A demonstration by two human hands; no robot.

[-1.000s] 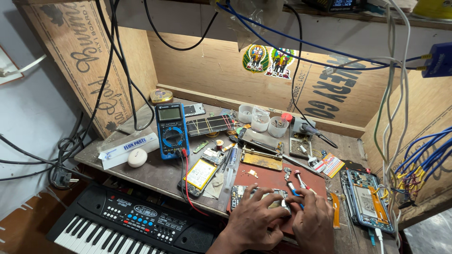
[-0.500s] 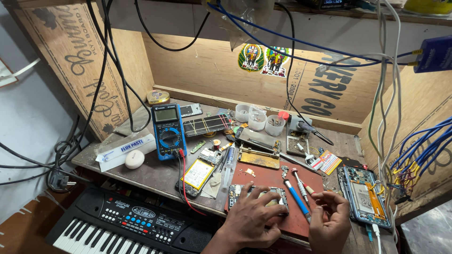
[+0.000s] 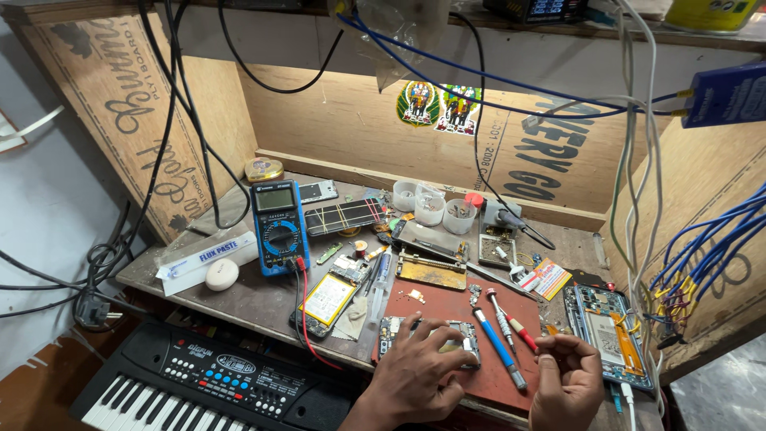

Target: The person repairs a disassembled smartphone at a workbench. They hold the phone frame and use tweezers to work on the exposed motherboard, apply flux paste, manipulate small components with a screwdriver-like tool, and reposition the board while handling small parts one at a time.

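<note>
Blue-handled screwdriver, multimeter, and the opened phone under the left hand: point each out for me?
Blue-handled screwdriver point(image 3: 499, 349): head view, middle of its blue handle.
Multimeter point(image 3: 280, 236): head view, on its round dial.
Opened phone point(image 3: 392, 327): head view, bare left end beside the left hand point(image 3: 415, 375).
</note>
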